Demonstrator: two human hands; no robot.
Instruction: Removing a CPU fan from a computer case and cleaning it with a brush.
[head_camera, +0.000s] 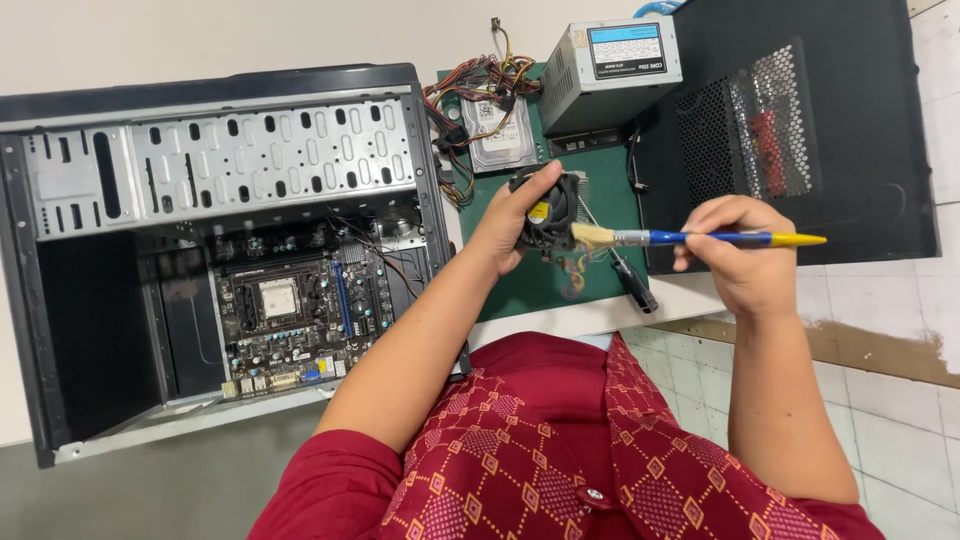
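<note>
My left hand grips a black cooler fan with a metal heatsink, held up over the green mat. My right hand holds a paintbrush with a blue and yellow handle. Its pale bristles touch the fan's right edge. Coloured wires hang from the fan's underside.
An open computer case lies at the left with its motherboard exposed. A hard drive, a grey power supply with a bundle of wires, a black side panel and a screwdriver lie around the mat.
</note>
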